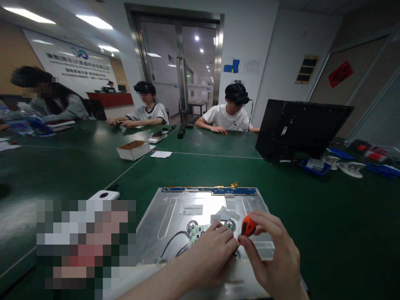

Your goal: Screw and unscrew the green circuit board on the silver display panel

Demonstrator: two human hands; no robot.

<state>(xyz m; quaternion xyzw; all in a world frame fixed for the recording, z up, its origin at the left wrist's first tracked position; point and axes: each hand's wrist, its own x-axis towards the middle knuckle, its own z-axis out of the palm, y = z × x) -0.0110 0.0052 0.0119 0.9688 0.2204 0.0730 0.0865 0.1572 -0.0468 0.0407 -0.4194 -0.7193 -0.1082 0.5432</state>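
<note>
A flat silver metal panel [170,216], like the back of a screen, lies before me. A blue circuit strip [187,190] runs along its far edge. My right hand [276,254] pinches a screwdriver [249,226] with an orange and black handle above the panel; its tip is hidden. Close beside it, my left hand [215,250] rests low over the panel with its fingers curled together. Whatever those fingers hold, if anything, is hidden. Partly under the left hand is a small green circuit board [196,232], with black cables [170,241] running from it.
A black box-like casing [300,129] stands at the right, with a blue tray [315,166] beside it. A white open box [133,150] and a paper [161,154] lie farther off on the green table [203,171]. Several people sit across; left of the panel an area is blurred.
</note>
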